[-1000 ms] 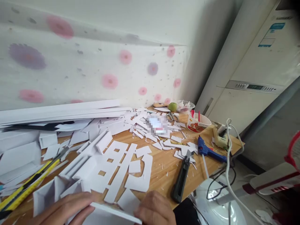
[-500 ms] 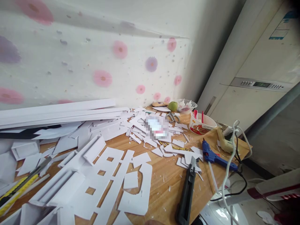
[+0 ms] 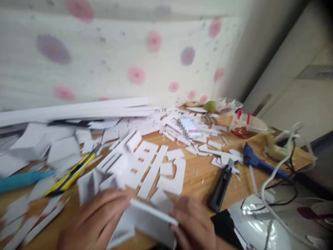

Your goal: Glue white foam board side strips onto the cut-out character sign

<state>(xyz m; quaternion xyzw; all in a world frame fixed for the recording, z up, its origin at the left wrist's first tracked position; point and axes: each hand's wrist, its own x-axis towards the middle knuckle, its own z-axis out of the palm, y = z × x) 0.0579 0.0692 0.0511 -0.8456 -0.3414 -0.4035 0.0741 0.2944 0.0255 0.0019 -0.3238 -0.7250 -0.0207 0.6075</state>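
Observation:
Low in the view, a white foam board piece [image 3: 153, 222] is held up on edge between my two hands, smeared a little by motion. The fingers of my left hand [image 3: 96, 218] close on its left end. My right hand [image 3: 194, 220] pinches its right end. Beyond them on the wooden table [image 3: 197, 187] lie cut white board sheets with square openings [image 3: 145, 163] and a white folded board structure [image 3: 96, 180]. To the right of these rests a black utility knife [image 3: 221, 187]; a yellow utility knife [image 3: 71, 175] lies to the left.
A blue glue gun [image 3: 260, 163] with a white cable lies at the right table edge, near a paper bowl [image 3: 247, 125]. Scissors [image 3: 210, 118], a blurred phone [image 3: 191, 126] and board scraps sit at the back. A blue-green tool handle [image 3: 26, 180] is at left.
Both hands have come into view from below, holding the white board piece. The camera has turned, so the table's contents appear farther right and higher.

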